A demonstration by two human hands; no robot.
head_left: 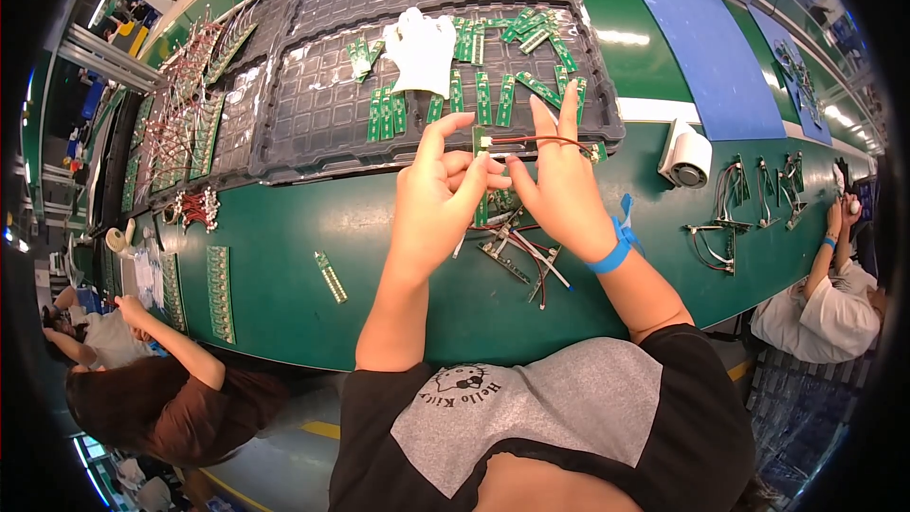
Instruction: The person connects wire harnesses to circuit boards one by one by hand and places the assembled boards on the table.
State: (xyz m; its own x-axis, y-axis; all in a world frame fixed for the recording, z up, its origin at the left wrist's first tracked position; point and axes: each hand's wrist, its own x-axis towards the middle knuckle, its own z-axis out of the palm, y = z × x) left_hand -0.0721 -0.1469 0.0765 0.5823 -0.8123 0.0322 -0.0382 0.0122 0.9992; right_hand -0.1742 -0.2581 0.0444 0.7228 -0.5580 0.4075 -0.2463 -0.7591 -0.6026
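Note:
Above the table's near side, my left hand (431,199) pinches a narrow green circuit board (478,138) between thumb and fingers. A small white connector (485,143) sits on that board, and a cable with a dark red wire (531,138) runs from it to the right. My right hand (567,185) has the cable across its fingers, two of them stretched upward; its thumb is close to a white wire by the board. What the thumb presses on is partly hidden. Beneath both hands lies a heap of boards with wires (517,251).
A black compartment tray (332,66) holds several loose boards and a white glove (422,52). One board (330,277) lies to the left. Wired boards (730,199), a white fan-like device (684,156) and a blue mat (706,47) are on the right. Co-workers sit at both sides.

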